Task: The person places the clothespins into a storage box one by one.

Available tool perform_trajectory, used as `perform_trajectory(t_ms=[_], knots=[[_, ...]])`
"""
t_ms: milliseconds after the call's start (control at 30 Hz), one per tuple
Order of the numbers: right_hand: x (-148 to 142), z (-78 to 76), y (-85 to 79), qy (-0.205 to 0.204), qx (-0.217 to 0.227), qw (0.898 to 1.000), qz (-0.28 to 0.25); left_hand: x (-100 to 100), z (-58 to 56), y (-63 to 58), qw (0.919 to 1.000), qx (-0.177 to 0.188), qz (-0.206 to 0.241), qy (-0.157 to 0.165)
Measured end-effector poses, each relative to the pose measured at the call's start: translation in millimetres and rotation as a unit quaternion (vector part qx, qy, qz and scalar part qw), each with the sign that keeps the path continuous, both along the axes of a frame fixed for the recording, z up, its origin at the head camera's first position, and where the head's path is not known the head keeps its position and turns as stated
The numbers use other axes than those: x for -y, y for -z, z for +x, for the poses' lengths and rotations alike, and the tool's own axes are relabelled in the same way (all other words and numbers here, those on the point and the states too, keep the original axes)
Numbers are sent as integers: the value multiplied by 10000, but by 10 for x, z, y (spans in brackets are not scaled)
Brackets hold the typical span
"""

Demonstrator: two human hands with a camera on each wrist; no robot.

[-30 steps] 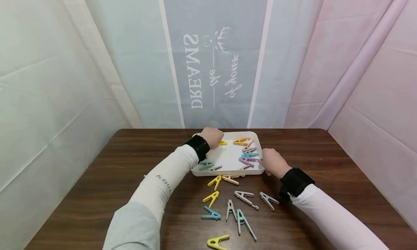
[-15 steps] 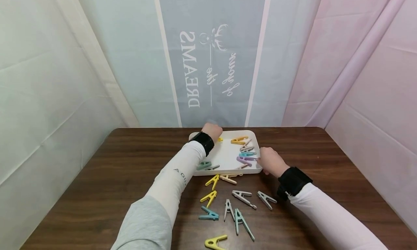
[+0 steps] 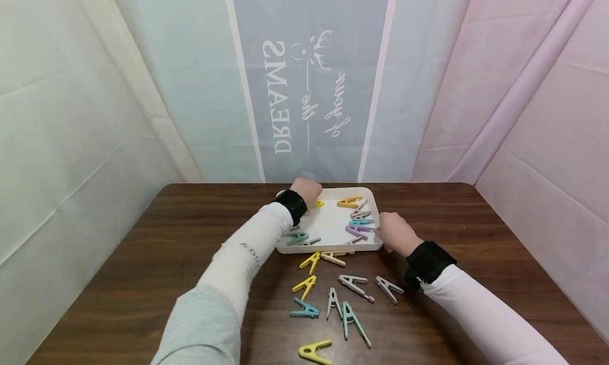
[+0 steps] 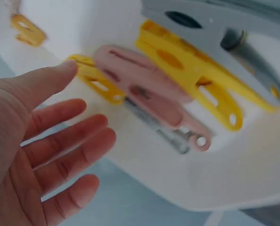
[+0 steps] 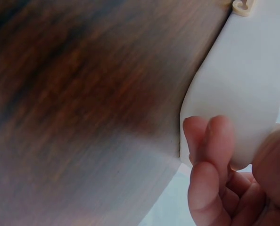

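My left hand [image 3: 306, 191] is over the back left of a white tray [image 3: 333, 236]. In the left wrist view its fingers are spread and softly bent, and the thumb tip overlaps the end of a small yellow clothespin [image 4: 101, 85]. Beside that lie a pink clothespin [image 4: 147, 87], a larger yellow clothespin [image 4: 187, 70] and a grey clothespin [image 4: 196, 28]. At the tray's front right corner, my right hand [image 3: 398, 233] grips the wall, fingers outside and thumb by the rim. A purple clothespin [image 3: 357, 231] lies inside near that hand.
In front of the tray, several clothespins are scattered on the brown wooden table [image 3: 214, 217], among them a blue clothespin [image 3: 305, 309], a mint clothespin [image 3: 352, 320] and a yellow clothespin [image 3: 314, 351]. A printed cloth [image 3: 309, 90] hangs behind the table.
The left forearm swings right, then back left, while the left hand stays over the tray's back left. The right hand keeps its grip on the corner. The head view shifts slightly.
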State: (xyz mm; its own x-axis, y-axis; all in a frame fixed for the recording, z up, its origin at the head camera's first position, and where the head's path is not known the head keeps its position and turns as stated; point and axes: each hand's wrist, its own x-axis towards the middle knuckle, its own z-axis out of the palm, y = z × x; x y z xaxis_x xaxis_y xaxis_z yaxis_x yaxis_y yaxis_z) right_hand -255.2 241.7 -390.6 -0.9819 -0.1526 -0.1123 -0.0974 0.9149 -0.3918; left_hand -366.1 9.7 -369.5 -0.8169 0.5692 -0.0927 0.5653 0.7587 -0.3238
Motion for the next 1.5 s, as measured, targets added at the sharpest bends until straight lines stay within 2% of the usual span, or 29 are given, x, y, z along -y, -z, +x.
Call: perform_trajectory(t_ms=[100, 267, 400, 500, 600, 767, 900, 1067, 1267, 1500], knots=[[5, -7, -29, -30, -50, 10000, 27, 93, 153, -144, 9991, -86, 315, 271], [24, -5, -35, 3, -28, 9999, 120, 290, 536, -393, 9923, -147, 1044, 652], [24, 5, -14, -10, 63, 9999, 134, 471, 838, -505, 9849, -271, 1516, 788], [14, -2, -16, 8, 99, 9999, 107, 584, 1058, -520, 9791, -294, 1810, 883], [1, -8, -38, 44, 67, 9999, 108, 645, 1264, -480, 9761, -197, 1941, 960], [-5, -11, -61, 76, 140, 9998, 132, 657, 1525, -316, 9756, 222, 1967, 945], [11, 2, -47, 82, 225, 9996, 121, 634, 1629, -141, 9795, 562, 1790, 729], [28, 17, -15, 56, 166, 9998, 119, 572, 1644, 15, 9853, 704, 1464, 523], [38, 27, -2, 77, 136, 9998, 112, 467, 1647, 65, 9865, 795, 1332, 518], [47, 52, -34, 84, 85, 9998, 144, 363, 1641, 113, 9906, 574, 1127, 529]])
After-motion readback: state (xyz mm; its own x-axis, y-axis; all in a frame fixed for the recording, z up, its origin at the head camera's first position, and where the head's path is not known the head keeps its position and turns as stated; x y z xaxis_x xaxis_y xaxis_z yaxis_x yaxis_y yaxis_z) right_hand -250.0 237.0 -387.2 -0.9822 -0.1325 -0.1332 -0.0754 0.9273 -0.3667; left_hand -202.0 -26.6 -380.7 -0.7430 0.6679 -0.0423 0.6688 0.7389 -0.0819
